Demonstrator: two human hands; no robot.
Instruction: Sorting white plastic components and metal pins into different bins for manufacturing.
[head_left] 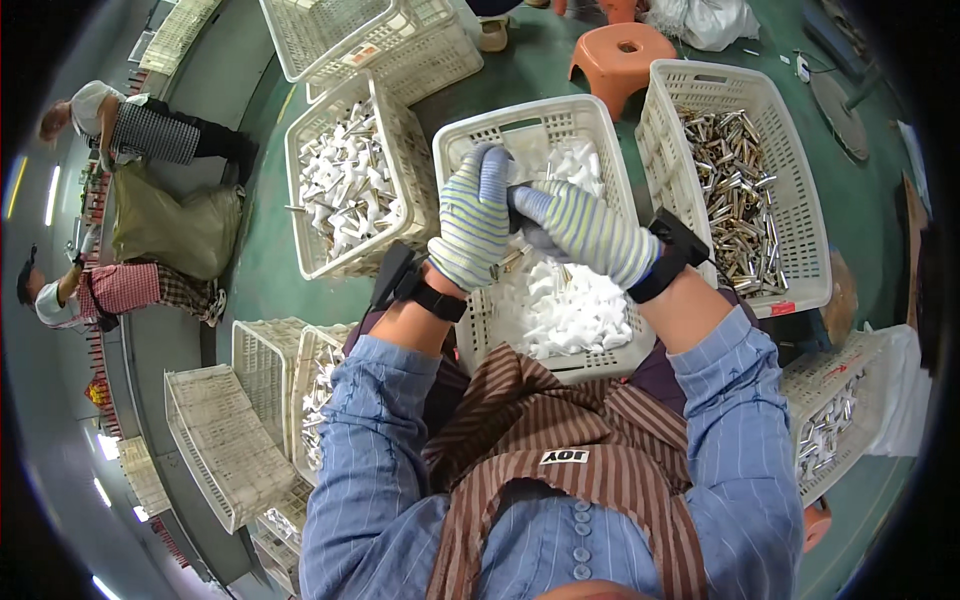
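Note:
My left hand (472, 222) and my right hand (598, 232), both in striped knitted gloves, meet above a white plastic basket (520, 112). The fingers of each are curled inward and closed. Whatever lies between them is hidden by the gloves; only dark grey shows where the fingertips meet. Small white plastic pieces (575, 310) fill much of the basket below, with a few metallic bits among them near my left hand.
Left of me, a basket (294, 190) holds white pieces mixed with metal tubes. To the right, another basket (815, 215) contains many metal tubes (735, 190). An orange stool (625, 48) stands beyond. Stacked baskets (215, 430) sit at lower left; two people work at far left.

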